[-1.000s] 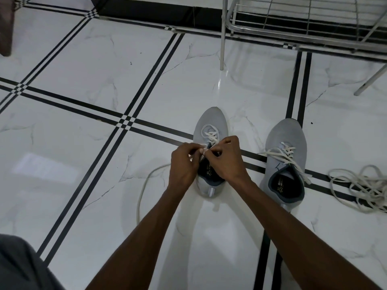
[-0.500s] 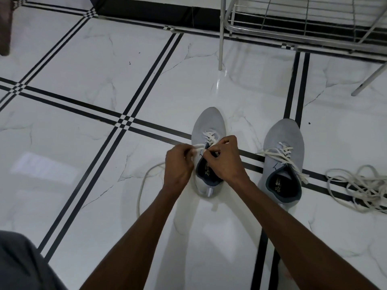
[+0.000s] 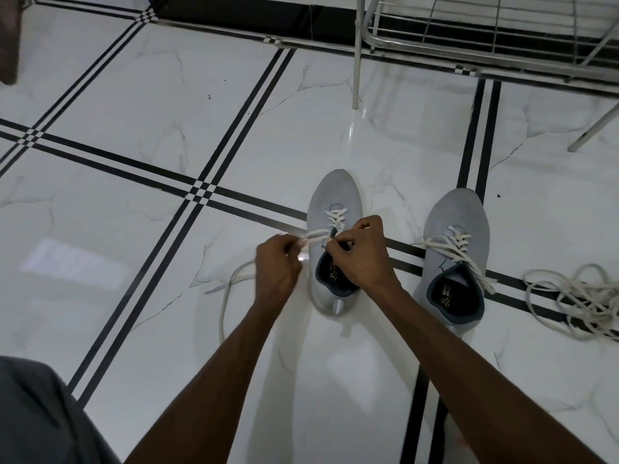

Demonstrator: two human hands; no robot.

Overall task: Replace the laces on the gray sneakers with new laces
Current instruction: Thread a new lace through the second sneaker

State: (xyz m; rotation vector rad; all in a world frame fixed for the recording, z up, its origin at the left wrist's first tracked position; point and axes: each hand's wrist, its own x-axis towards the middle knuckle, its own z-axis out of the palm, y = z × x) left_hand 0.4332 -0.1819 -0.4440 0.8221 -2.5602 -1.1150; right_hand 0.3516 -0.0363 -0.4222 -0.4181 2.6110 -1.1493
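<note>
Both hands (image 3: 361, 254) on lace (image 3: 313, 236), left hand (image 3: 276, 264) drawn further left

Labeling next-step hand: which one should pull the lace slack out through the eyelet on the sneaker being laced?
Left. The left hand already pinches the lace beside the sneaker, with floor free to pull. The right hand is at the eyelets, steadying.

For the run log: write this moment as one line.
left hand: pulls lace sideways | right hand: pinches lace at left sneaker | right sneaker: laced, untied | spare laces: on floor
</note>
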